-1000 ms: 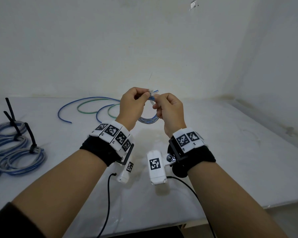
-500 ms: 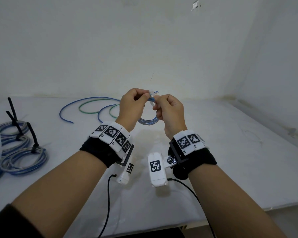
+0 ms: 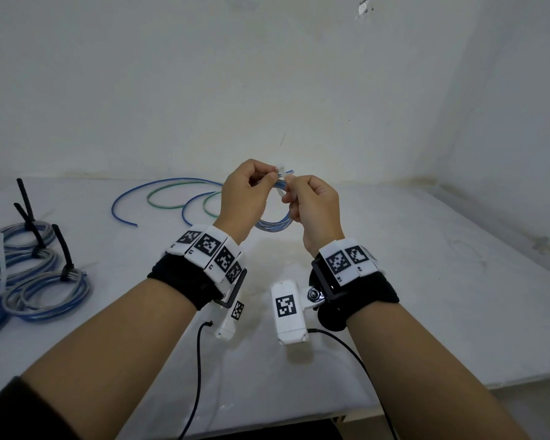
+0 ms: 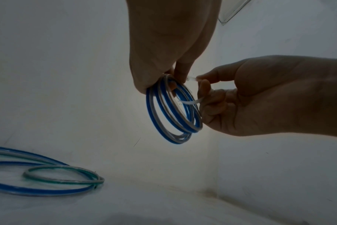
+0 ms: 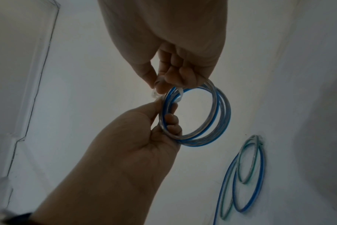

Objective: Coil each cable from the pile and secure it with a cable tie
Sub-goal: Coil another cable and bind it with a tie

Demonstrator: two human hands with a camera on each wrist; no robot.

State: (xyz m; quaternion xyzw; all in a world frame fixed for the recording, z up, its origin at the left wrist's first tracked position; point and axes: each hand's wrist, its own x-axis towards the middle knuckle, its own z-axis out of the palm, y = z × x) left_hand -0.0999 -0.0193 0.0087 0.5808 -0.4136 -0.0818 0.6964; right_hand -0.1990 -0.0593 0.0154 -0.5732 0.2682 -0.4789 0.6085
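A small coil of blue and clear cable [image 3: 273,223] is held in the air above the white table [image 3: 410,281]. My left hand [image 3: 267,181] grips the coil's top from the left; in the left wrist view the coil [image 4: 173,114] hangs below its fingers. My right hand [image 3: 291,192] pinches a white cable tie [image 3: 281,173] that loops round the strands. The right wrist view shows the tie [image 5: 180,94] crossing the coil [image 5: 219,115], its head at my thumb and forefinger. The left hand [image 5: 164,115] grips the coil's side there.
Loose blue and green cables [image 3: 159,192] curve on the table behind my hands. Several coiled bundles [image 3: 45,290] with upright black ties lie at the far left. The wall stands close behind, and the table's front edge is near my forearms.
Both hands stay together at the coil. My right fingers have shifted slightly on the white tie.
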